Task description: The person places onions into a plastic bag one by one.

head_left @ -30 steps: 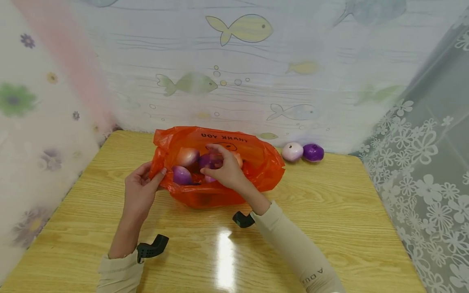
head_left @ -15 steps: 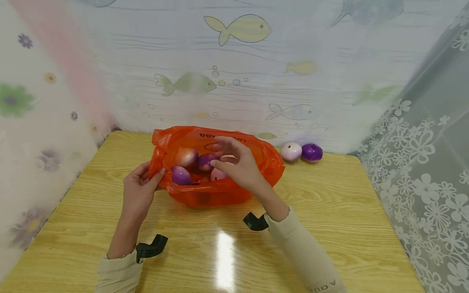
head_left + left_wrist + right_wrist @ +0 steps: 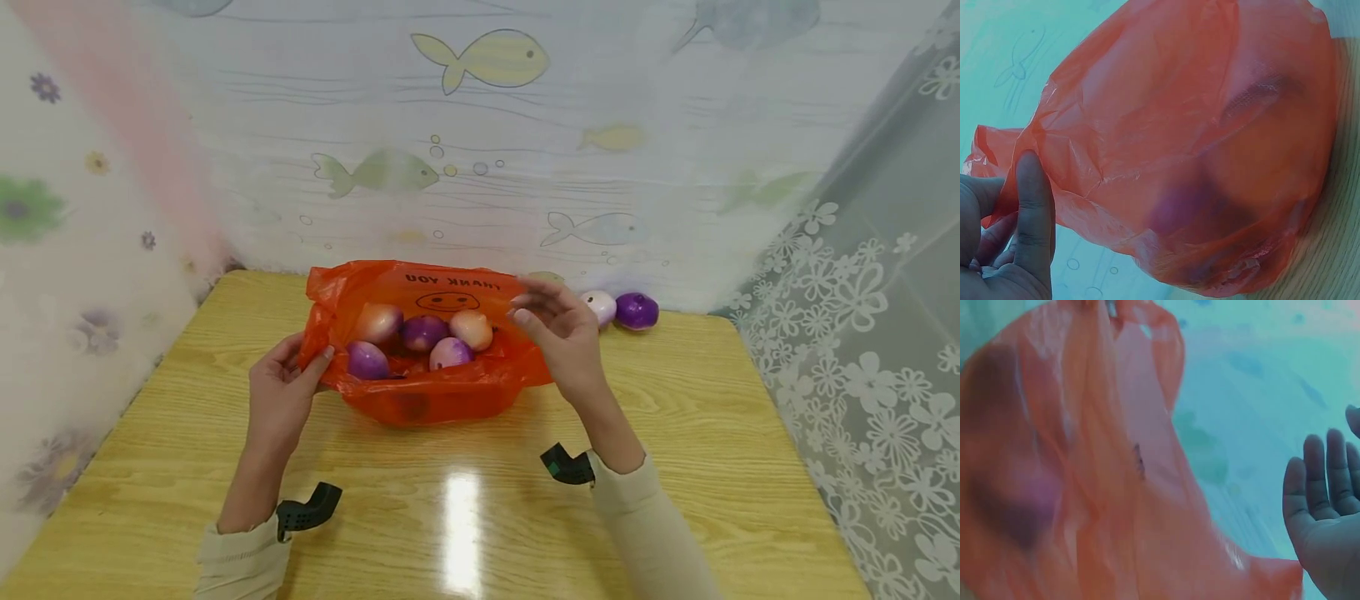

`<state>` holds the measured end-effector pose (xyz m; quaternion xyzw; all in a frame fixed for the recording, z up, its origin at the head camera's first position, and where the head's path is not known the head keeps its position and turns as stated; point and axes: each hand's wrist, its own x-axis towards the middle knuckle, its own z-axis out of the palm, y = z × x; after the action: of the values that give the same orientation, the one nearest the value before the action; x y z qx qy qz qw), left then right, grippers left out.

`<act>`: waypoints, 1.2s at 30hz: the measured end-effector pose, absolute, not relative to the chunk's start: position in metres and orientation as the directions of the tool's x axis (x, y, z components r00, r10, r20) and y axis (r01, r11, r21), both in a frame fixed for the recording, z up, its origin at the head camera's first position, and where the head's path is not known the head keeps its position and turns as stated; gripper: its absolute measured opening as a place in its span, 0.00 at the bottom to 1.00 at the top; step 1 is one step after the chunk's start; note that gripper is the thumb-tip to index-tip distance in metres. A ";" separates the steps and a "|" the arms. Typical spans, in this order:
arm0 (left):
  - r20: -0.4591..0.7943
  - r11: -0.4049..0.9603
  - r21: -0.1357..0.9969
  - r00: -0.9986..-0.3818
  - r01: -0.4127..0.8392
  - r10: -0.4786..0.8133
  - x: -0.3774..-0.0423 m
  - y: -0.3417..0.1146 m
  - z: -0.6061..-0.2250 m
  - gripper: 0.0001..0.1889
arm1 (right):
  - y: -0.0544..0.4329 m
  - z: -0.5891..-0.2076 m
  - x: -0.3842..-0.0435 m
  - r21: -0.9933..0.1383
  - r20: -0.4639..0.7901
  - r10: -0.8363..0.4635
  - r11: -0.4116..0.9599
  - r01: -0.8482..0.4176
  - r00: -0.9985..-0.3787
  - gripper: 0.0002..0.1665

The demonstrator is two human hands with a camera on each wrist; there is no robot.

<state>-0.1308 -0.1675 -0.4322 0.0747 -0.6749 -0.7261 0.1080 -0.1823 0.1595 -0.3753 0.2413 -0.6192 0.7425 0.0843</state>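
A red-orange plastic bag [image 3: 442,405] with a printed smiling face lies on the table, its mouth facing up. Several purple and pale onions [image 3: 424,333] sit inside it. My left hand [image 3: 283,396] pinches the bag's left rim between thumb and fingers, also plain in the left wrist view, where the bag's film [image 3: 1147,125] blurs the onions behind it. At the bag's right end is my right hand [image 3: 573,346], fingers relaxed and holding nothing, overlapping the rim in the head view. The right wrist view shows that hand [image 3: 1329,506] beside the bag.
Behind the right hand, a pale onion [image 3: 600,307] and a dark purple onion [image 3: 637,311] stand side by side on the wooden table [image 3: 675,450]. A fish-patterned sheet [image 3: 487,208] hangs along the back edge, and a floral lace curtain [image 3: 885,375] lines the right side.
My right hand has moved right, from over the onions inside the bag to the bag's right end, uncovering the onions and the printed face. My left hand keeps its pinch on the rim.
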 end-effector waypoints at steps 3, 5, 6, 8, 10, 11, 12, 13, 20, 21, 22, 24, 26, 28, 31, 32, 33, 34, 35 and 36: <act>0.034 -0.064 0.997 -0.964 0.053 -0.262 -0.131 -0.167 -0.432 0.20 | 0.178 -0.379 -0.182 -0.849 0.495 -0.099 -0.269 -0.456 -0.863 0.17; 0.035 -0.056 0.997 -0.964 0.051 -0.263 -0.132 -0.168 -0.432 0.21 | 0.192 -0.382 -0.184 -0.835 0.498 -0.046 -0.294 -0.465 -0.866 0.16; 0.036 -0.051 0.997 -0.964 0.051 -0.262 -0.132 -0.168 -0.432 0.21 | 0.199 -0.383 -0.185 -0.829 0.498 -0.021 -0.306 -0.469 -0.867 0.15; 0.035 -0.056 0.997 -0.965 0.051 -0.259 -0.132 -0.168 -0.431 0.22 | 0.212 -0.386 -0.190 -0.822 0.490 0.033 -0.314 -0.475 -0.871 0.15; 0.036 -0.057 0.997 -0.965 0.053 -0.259 -0.132 -0.168 -0.431 0.22 | 0.225 -0.390 -0.195 -0.827 0.473 0.083 -0.303 -0.474 -0.877 0.14; 0.036 -0.062 0.997 -0.964 0.055 -0.263 -0.132 -0.168 -0.431 0.22 | 0.231 -0.393 -0.198 -0.832 0.461 0.104 -0.295 -0.470 -0.881 0.14; 0.037 -0.065 0.996 -0.963 0.056 -0.267 -0.132 -0.168 -0.431 0.22 | 0.236 -0.396 -0.200 -0.843 0.443 0.126 -0.279 -0.460 -0.888 0.14; 0.037 -0.068 0.996 -0.962 0.058 -0.272 -0.131 -0.168 -0.432 0.22 | 0.241 -0.400 -0.203 -0.856 0.422 0.145 -0.260 -0.446 -0.895 0.14; 0.043 -0.065 0.996 -0.958 0.063 -0.282 -0.130 -0.168 -0.433 0.22 | 0.267 -0.431 -0.218 -0.968 0.189 0.215 -0.124 -0.219 -0.958 0.09; 0.041 -0.066 0.996 -0.959 0.062 -0.282 -0.130 -0.168 -0.433 0.22 | 0.269 -0.437 -0.220 -0.979 0.154 0.218 -0.102 -0.179 -0.964 0.09; 0.039 -0.065 0.996 -0.959 0.060 -0.282 -0.130 -0.168 -0.433 0.22 | 0.271 -0.442 -0.221 -0.986 0.119 0.219 -0.085 -0.141 -0.968 0.10; 0.036 -0.063 0.996 -0.958 0.056 -0.286 -0.130 -0.168 -0.434 0.22 | 0.275 -0.451 -0.224 -0.995 0.061 0.222 -0.059 -0.076 -0.973 0.15; 0.031 -0.059 0.997 -0.957 0.050 -0.288 -0.130 -0.168 -0.435 0.22 | 0.278 -0.459 -0.227 -1.000 0.017 0.237 -0.020 -0.022 -0.971 0.21; 0.030 -0.056 0.997 -0.956 0.048 -0.291 -0.129 -0.167 -0.435 0.22 | 0.280 -0.465 -0.230 -1.000 -0.023 0.256 0.004 0.025 -0.966 0.26; 0.030 -0.062 0.997 -0.956 0.050 -0.293 -0.129 -0.167 -0.437 0.21 | 0.284 -0.472 -0.234 -0.995 -0.069 0.286 0.045 0.086 -0.956 0.31; 0.031 -0.064 0.997 -0.956 0.052 -0.293 -0.129 -0.167 -0.437 0.21 | 0.285 -0.474 -0.236 -0.994 -0.081 0.294 0.052 0.100 -0.952 0.32; 0.032 -0.067 0.996 -0.956 0.054 -0.293 -0.129 -0.167 -0.437 0.21 | 0.286 -0.476 -0.237 -0.992 -0.092 0.302 0.059 0.115 -0.949 0.33; 0.032 -0.070 0.996 -0.956 0.055 -0.292 -0.129 -0.167 -0.437 0.20 | 0.286 -0.478 -0.239 -0.990 -0.100 0.308 0.064 0.125 -0.946 0.34; 0.032 -0.070 0.996 -0.957 0.054 -0.289 -0.129 -0.167 -0.437 0.20 | 0.287 -0.479 -0.240 -0.989 -0.106 0.313 0.064 0.133 -0.944 0.35; 0.031 -0.068 0.996 -0.957 0.053 -0.288 -0.129 -0.167 -0.438 0.20 | 0.287 -0.481 -0.242 -0.988 -0.114 0.318 0.059 0.139 -0.941 0.36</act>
<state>-0.1289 -0.1669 -0.4376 0.0875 -0.6724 -0.7255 0.1176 -0.2421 0.2875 -0.4811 -0.1578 -0.7246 0.6675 0.0669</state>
